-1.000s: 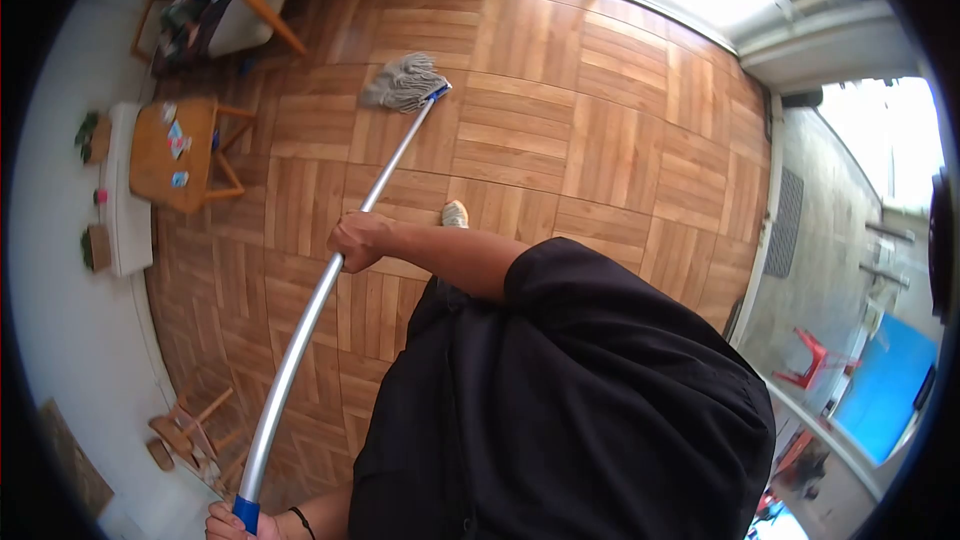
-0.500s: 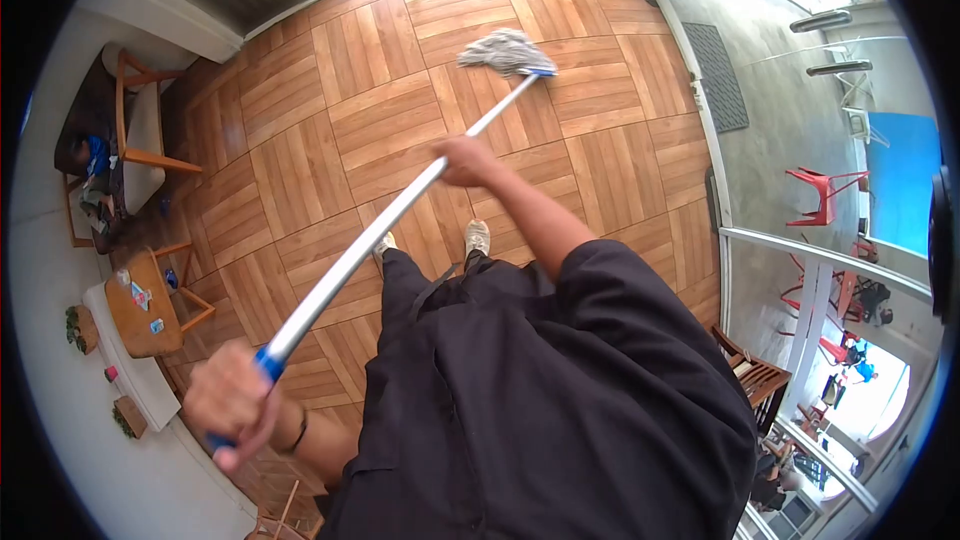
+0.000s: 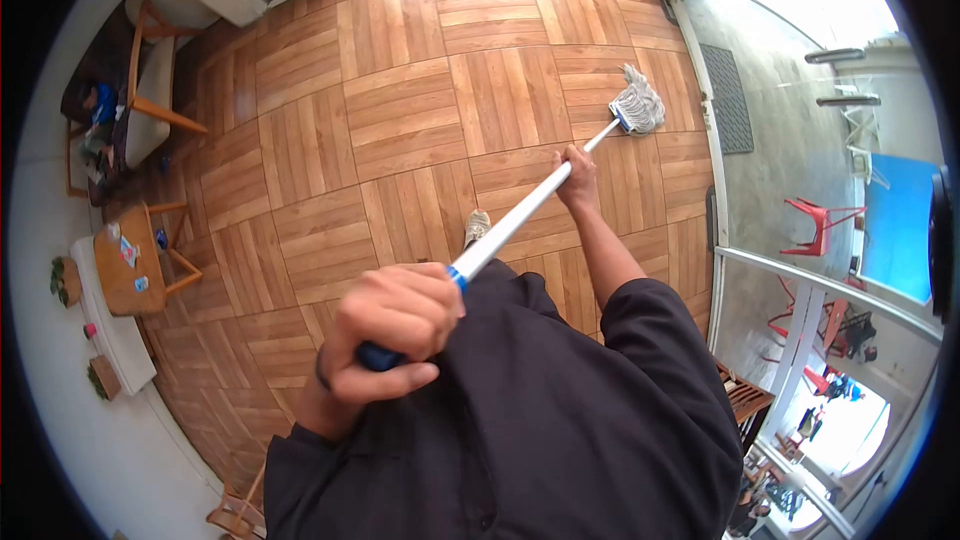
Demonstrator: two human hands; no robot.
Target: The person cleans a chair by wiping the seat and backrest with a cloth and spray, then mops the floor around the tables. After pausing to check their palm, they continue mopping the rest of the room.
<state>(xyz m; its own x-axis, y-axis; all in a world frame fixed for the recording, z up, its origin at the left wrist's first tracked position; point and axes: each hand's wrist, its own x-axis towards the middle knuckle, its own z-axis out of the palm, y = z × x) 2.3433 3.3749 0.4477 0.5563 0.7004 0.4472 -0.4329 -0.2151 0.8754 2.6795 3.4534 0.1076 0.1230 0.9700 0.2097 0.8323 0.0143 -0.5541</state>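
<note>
A mop with a pale metal shaft runs slantwise across my front. My left hand is closed around its blue grip, close to my chest. Farther down the shaft my right hand is wrapped round it, with the arm stretched forward. The grey string mop head lies on the wood-patterned floor ahead and to the right, its strands fanned out beyond a blue and white clamp. One of my shoes shows beside the shaft; the other is hidden.
At left stand a cushioned wooden chair and a small wooden table with items on it. A white ledge bears potted plants. On the right, a glass partition frame, a dark mat and a red chair.
The mop head has swept right across the floor and turned, its strands now pointing away to the right. Both hands have moved right with the mop, the left one nearer my chest.
</note>
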